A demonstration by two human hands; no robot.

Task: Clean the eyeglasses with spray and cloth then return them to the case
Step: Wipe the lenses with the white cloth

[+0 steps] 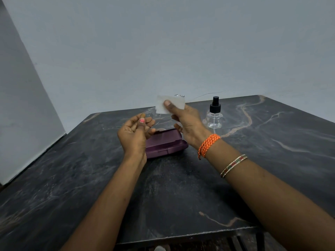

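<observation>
Right now the eyeglasses [151,115] are held up in the air above the worktop [90,178], just over the far end of the purple case [164,144], which lies closed, or nearly so, below the hands. The left hand [135,132] is curled closed, pinching the thin frame at the edge of one lens between thumb and fingers; that lens is clear and looks beaded with droplets, though it is small and hard to read. The right hand [184,120] is gripping the white cloth [170,104], thumb pressing it flat where the other lens should sit, so that lens is mostly hidden; thin wire arms poke out above the cloth and off to the right. The spray bottle [214,115] stands upright on the worktop just right of the right hand, untouched. Handling, as a judgement: the glasses look very light, rimless or thin-wired, so fragile and easy to bend; wet lenses are likely slippery. Best hold is the frame edge or bridge, not the lens face, with light pressure through the cloth. The cloth is soft and limp, folds around a lens easily. The case looks rigid and should open at its front lip.
</observation>
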